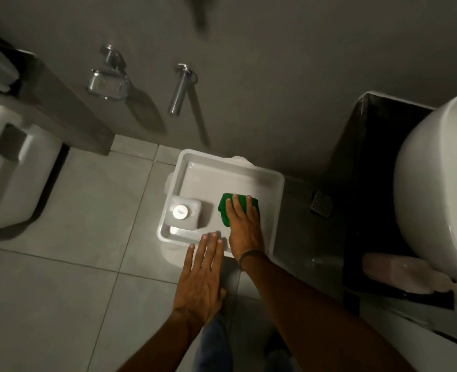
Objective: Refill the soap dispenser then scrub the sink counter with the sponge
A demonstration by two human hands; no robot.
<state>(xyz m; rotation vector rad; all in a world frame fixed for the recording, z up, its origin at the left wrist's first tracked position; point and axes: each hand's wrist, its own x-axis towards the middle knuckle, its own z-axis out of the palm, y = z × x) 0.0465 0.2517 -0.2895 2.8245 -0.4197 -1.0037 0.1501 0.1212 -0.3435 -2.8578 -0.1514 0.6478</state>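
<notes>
Writing on the round cap of the white bottle (pixel 183 212) shows as a small mark, too blurred for us to read; we find no other label. The bottle stands upright in the white plastic tub (pixel 271 183) on the tiled floor (pixel 61 264), in the tub's corner at about eight o'clock. The green sponge (pixel 226 208) lies in the same tub, toward four o'clock, apart from the bottle. We see its long side running roughly from six to twelve o'clock, though much of it is covered.

Our right hand (pixel 242 224) lies flat on the sponge, fingers (pixel 235 204) extended and close together, tips pointing to twelve o'clock; we cannot tell whether the thumb grips underneath. Our left hand (pixel 201 280) hovers open at the tub's near rim, fingers straight and slightly spread, holding nothing.

At three o'clock a white basin (pixel 431 183) sits on a dark counter (pixel 369 157), and a pale pink bottle (pixel 391 269) lies on its side there, neck pointing toward four o'clock. A metal soap dish (pixel 107 85) hangs on the wall at eleven o'clock.
</notes>
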